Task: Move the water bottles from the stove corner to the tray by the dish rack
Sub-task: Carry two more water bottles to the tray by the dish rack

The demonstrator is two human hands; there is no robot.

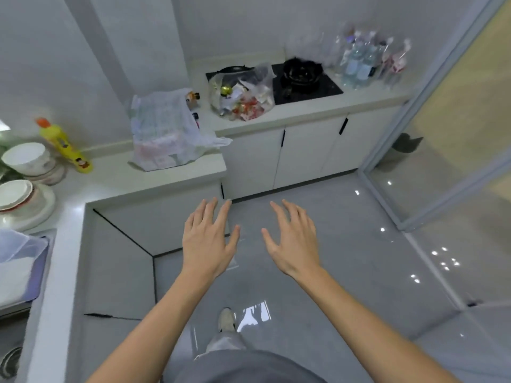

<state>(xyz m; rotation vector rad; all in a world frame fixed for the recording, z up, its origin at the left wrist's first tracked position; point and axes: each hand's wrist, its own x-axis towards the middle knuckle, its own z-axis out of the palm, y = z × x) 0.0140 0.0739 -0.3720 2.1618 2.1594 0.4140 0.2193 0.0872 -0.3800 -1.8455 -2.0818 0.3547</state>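
Note:
Several clear plastic water bottles (365, 59) stand clustered on the counter's far right corner, just right of the black stove (307, 84). Some carry pale blue labels, others red and white ones. My left hand (208, 239) and my right hand (293, 239) float side by side over the grey floor, palms down, fingers spread, holding nothing. Both are far short of the bottles. At the left edge a white and purple tray (25, 269) sits by stacked dishes (25, 186).
A clear bag of rubbish (243, 92) rests on the stove's left burner, a black pan (302, 70) on the right one. A white plastic bag (166, 131) and a yellow detergent bottle (66, 147) occupy the L-shaped counter. A glass sliding door (456, 120) stands at right.

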